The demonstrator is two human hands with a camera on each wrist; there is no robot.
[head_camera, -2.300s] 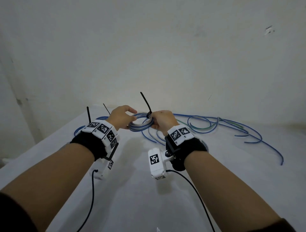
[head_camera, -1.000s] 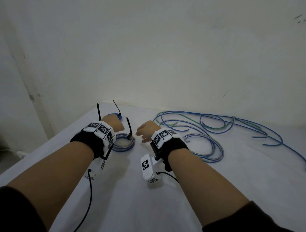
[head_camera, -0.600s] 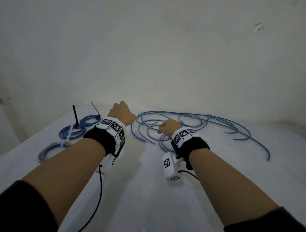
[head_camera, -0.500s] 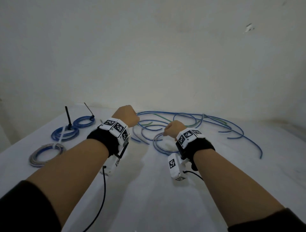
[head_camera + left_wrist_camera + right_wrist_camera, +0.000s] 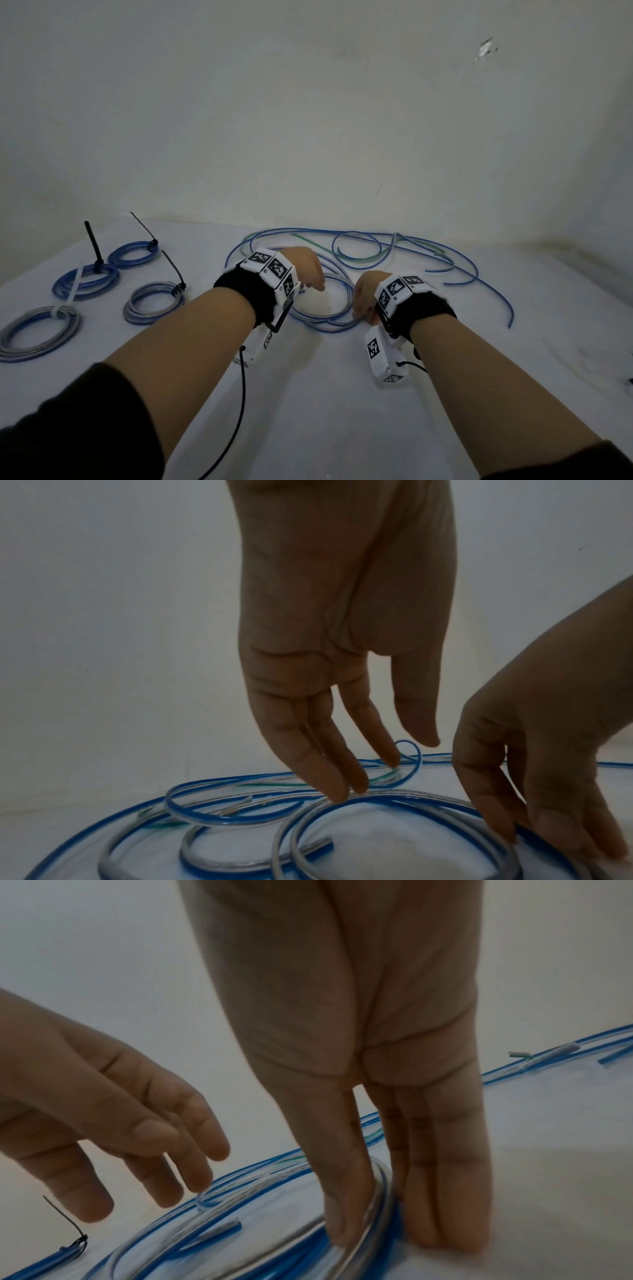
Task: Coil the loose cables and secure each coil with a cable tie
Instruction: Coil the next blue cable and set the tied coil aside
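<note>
The right hand (image 5: 342, 1042) points straight down with its fingers nearly straight. Its thumb (image 5: 346, 1191) sits inside a loop of the loose blue-and-clear plastic cable (image 5: 329, 308) and the other fingertips stand on the white table (image 5: 325, 394) just outside it, so the strands pass between thumb and fingers. They bracket the cable rather than curl round it. Whether they already squeeze it cannot be told.

The left hand (image 5: 342, 615) hangs over the far side of the same loop, fingers extended and slightly spread. Its fingertips (image 5: 337, 791) are at or just above the topmost strand. It holds nothing.

This looks like the start of a fresh coil: both hands are settling on the nearest rounded loops of the untidy heap of blue, clear and green cables (image 5: 394, 253), which spreads across the table towards the wall. The next move calls for closing the right thumb and fingers on the loop, lifting it free of the strands crossing beneath, and feeding further turns onto it with the left hand, without dragging neighbouring cables along.

Four finished cable coils lie well apart to the left: two blue ones (image 5: 85, 281) (image 5: 133, 255) and two grey-blue ones (image 5: 152, 303) (image 5: 37, 330). Black cable ties (image 5: 173, 270) stick up from three of them, and white cable ties (image 5: 73, 284) also show. That suggests the task is well along.
</note>
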